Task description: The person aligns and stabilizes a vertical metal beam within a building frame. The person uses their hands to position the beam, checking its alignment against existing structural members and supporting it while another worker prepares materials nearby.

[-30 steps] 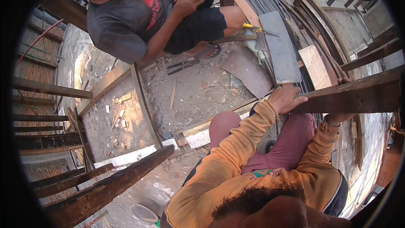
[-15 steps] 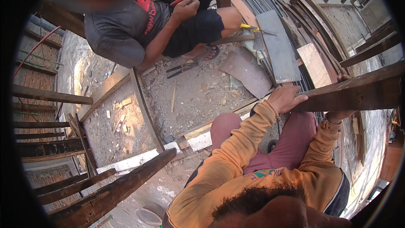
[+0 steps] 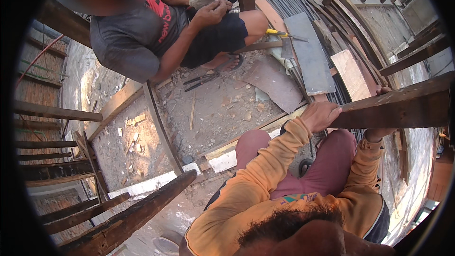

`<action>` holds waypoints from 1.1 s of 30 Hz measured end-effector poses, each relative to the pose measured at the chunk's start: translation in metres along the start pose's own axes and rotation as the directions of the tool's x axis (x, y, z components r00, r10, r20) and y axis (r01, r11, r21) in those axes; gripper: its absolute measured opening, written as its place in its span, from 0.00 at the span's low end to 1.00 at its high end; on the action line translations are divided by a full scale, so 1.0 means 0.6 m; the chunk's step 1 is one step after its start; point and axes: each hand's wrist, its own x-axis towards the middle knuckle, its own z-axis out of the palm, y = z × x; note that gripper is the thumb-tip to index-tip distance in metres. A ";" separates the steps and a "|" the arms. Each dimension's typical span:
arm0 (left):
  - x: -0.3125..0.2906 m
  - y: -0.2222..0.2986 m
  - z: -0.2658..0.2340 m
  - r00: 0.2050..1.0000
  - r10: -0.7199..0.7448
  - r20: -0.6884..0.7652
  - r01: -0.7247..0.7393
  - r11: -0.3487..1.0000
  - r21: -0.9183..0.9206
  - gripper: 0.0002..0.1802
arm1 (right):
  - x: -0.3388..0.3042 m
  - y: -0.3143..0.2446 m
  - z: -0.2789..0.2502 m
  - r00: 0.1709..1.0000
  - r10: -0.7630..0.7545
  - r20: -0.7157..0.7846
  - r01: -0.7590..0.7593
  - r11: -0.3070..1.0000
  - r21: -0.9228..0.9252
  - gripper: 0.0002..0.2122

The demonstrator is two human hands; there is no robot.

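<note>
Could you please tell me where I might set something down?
The littered ground between the thin stick and the brown sheet looks roomiest. Beyond the left hand on the wooden beam, the grey board and dark rods crowd together.

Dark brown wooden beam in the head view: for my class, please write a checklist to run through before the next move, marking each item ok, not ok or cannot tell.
1. Left hand touching the long, dark brown wooden beam: ok, at its left end.
2. Right hand gripping the beam: ok, fingers show at its far edge.
3. Both hands gloved: not ok, both are bare.
4. Beam's right end supported: cannot tell, it runs into the picture's dark rim.
5. Co-worker's hands off the beam: ok, well apart from it.
6. Grey dirt ground free of debris: not ok, pale wood scraps lie there.
</note>
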 end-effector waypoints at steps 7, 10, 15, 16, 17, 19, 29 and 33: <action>-0.018 -0.030 -0.003 0.966 -0.255 0.031 0.244 0.947 0.209 0.22 | -0.010 0.000 -0.005 0.998 0.004 0.055 0.001 0.996 -0.090 0.37; -0.039 -0.046 0.005 0.907 -0.336 0.255 0.248 0.913 0.323 0.23 | -0.012 -0.005 0.005 0.999 0.000 0.040 0.003 0.996 -0.084 0.36; -0.054 -0.092 0.089 0.842 -0.350 0.410 0.242 0.925 0.291 0.29 | -0.004 -0.007 0.027 0.999 0.040 0.020 -0.041 0.997 0.060 0.38; -0.055 -0.106 0.105 0.844 -0.363 0.394 0.257 0.920 0.297 0.30 | -0.004 -0.005 0.030 0.996 0.090 -0.012 -0.088 0.989 0.116 0.37; -0.047 -0.102 0.121 0.860 -0.345 0.375 0.258 0.929 0.265 0.30 | -0.005 -0.005 0.022 0.985 0.168 -0.036 -0.155 0.960 0.233 0.37; -0.045 -0.140 0.148 0.901 -0.264 0.343 0.247 0.964 0.094 0.29 | -0.008 0.011 0.019 0.955 0.292 -0.051 -0.233 0.847 0.478 0.37; -0.033 -0.134 0.205 0.819 -0.301 0.488 0.269 0.953 0.137 0.27 | 0.009 -0.050 0.029 0.996 0.077 0.043 -0.085 0.970 0.230 0.36; -0.028 -0.129 0.217 0.802 -0.294 0.519 0.250 0.956 0.155 0.27 | 0.003 -0.048 0.031 0.996 0.093 0.012 -0.094 0.975 0.202 0.37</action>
